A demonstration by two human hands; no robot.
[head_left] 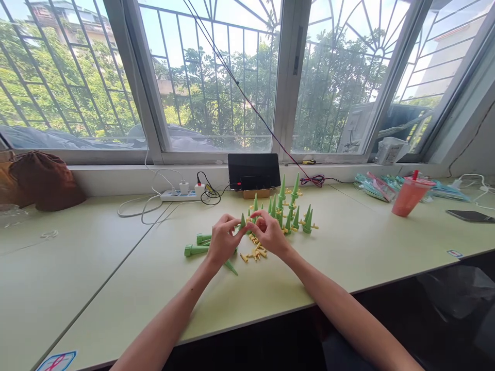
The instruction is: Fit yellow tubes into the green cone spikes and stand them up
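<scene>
My left hand [224, 238] is closed around a green plastic cone spike [243, 221], whose tip points up between the fingers. Close against it, my right hand [268, 232] has its thumb and forefinger pinched at the spike's side; a small yellow piece seems to show there, mostly hidden by the fingers. Below the hands lies a loose pile of small yellow valve-like pieces [257, 252]. Left of my left hand, several green spikes [196, 250] lie on their sides. Beyond my right hand, several green spikes with yellow side pieces [308, 222] stand upright.
A dark tablet [253, 171] leans by the window behind the spikes. A power strip [181, 195] with cables sits back left. On the right are a red drink cup [412, 197], plastic-bagged items [374, 186] and a phone [472, 215]. A brown bag [46, 180] stands far left.
</scene>
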